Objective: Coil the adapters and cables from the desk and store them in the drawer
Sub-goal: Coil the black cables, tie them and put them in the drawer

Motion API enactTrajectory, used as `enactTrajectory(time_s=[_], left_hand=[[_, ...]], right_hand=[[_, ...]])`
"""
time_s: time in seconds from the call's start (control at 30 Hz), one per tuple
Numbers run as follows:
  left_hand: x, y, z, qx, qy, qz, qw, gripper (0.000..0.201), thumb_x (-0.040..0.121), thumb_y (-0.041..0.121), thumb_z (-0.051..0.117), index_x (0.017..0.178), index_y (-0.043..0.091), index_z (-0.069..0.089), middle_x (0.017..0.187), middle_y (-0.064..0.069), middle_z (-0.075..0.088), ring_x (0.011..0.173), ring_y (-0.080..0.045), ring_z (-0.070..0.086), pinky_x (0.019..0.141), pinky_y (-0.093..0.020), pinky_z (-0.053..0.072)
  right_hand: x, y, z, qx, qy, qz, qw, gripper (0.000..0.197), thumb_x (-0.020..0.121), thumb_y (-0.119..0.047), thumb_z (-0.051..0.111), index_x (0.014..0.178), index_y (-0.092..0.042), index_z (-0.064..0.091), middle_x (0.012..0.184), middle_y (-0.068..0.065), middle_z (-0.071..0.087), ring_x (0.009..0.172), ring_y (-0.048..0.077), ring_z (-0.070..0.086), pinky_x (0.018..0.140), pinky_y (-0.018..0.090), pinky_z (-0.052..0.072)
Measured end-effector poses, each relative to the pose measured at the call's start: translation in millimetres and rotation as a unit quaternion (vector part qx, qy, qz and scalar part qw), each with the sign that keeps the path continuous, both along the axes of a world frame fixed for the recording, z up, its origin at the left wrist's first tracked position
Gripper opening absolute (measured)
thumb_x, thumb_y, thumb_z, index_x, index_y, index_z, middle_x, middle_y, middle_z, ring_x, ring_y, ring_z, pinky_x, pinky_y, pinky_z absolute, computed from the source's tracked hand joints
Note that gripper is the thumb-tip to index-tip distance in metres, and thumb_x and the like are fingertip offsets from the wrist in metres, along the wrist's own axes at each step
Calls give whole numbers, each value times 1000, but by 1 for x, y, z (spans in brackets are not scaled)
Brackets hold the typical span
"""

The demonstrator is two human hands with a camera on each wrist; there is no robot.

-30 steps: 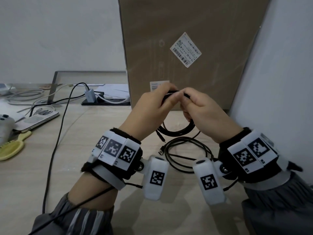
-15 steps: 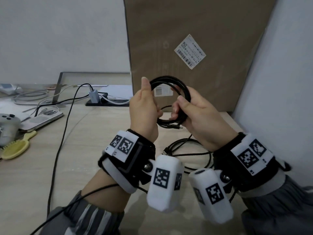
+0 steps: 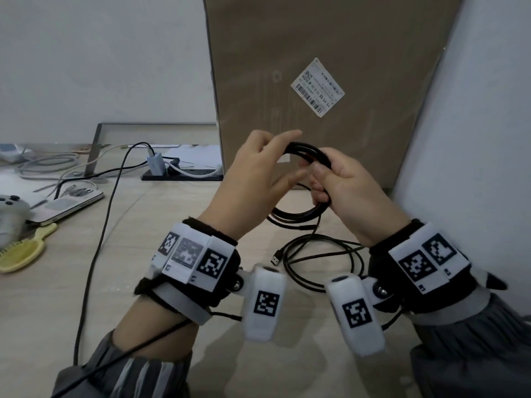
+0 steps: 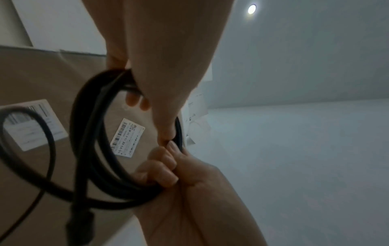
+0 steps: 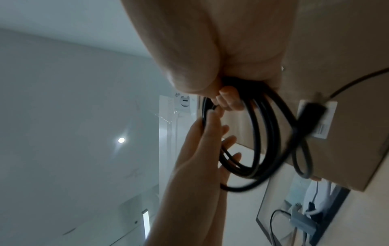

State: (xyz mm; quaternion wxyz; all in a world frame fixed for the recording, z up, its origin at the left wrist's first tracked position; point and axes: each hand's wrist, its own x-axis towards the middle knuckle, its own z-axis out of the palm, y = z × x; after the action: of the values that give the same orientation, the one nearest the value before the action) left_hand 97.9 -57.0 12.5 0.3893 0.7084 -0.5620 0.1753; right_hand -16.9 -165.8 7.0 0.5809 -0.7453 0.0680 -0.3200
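Observation:
A black cable coil (image 3: 304, 218) hangs in the air in front of me, above the desk. My right hand (image 3: 353, 191) grips its right side with curled fingers. My left hand (image 3: 273, 159) pinches the top strands between thumb and forefinger, its other fingers stretched out. In the left wrist view the coil (image 4: 92, 133) loops between the left hand (image 4: 168, 58) and the right hand (image 4: 189, 191). The right wrist view shows the coil (image 5: 256, 133) with a plug end dangling. A second black cable (image 3: 324, 262) with a USB plug lies loose on the desk beneath.
A tall cardboard box (image 3: 330, 81) stands just behind my hands, with a white wall (image 3: 474, 139) to the right. At the left of the wooden desk (image 3: 172, 225) are a grey adapter (image 3: 155, 165), pale cables (image 3: 43, 165), a phone (image 3: 66, 205), a yellow brush (image 3: 23, 251) and a long black lead (image 3: 100, 239).
The coil stood upright between both hands half a second ago; it now tilts flatter. My left hand has slid to the top strands and spread its fingers.

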Motion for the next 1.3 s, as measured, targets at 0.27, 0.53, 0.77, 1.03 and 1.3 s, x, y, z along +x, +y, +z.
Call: enactTrajectory(time_s=[0.27,0.53,0.77,1.03,1.3], left_hand=[[-5,-1,1,29,-82,-28,996,50,93,46,33,122,13,57,103,-4,62,91,-23,59,76,-39,49],[-6,-6,-3,-23,12,77,997,30,101,33,40,92,8,51,71,1,51,68,-23,49,59,-35,34],[10,5,3,-145,131,163,967,29,102,33,39,86,11,49,64,8,45,62,-15,42,55,-29,23],[15,6,5,-186,143,185,954,34,103,31,38,99,4,58,80,0,54,73,-17,47,58,-23,22],[14,7,5,-170,153,170,959,26,102,32,39,88,14,50,67,10,46,63,-13,44,56,-25,27]], right_hand=[[-9,-2,6,-22,64,46,997,21,101,-5,35,97,-10,55,62,-5,42,52,4,39,55,19,36],[-10,5,4,-104,100,9,989,29,89,-31,61,116,-26,51,95,2,67,91,10,67,83,28,50],[-15,5,4,-116,190,99,970,65,71,-13,81,124,-32,47,110,-4,64,94,10,68,86,31,55],[-13,4,3,-137,180,77,971,13,90,-13,61,85,-20,69,67,-2,60,55,8,47,55,22,40],[-12,-2,7,-67,99,19,993,4,79,-14,73,78,-13,69,62,-1,65,54,7,58,56,21,47]])
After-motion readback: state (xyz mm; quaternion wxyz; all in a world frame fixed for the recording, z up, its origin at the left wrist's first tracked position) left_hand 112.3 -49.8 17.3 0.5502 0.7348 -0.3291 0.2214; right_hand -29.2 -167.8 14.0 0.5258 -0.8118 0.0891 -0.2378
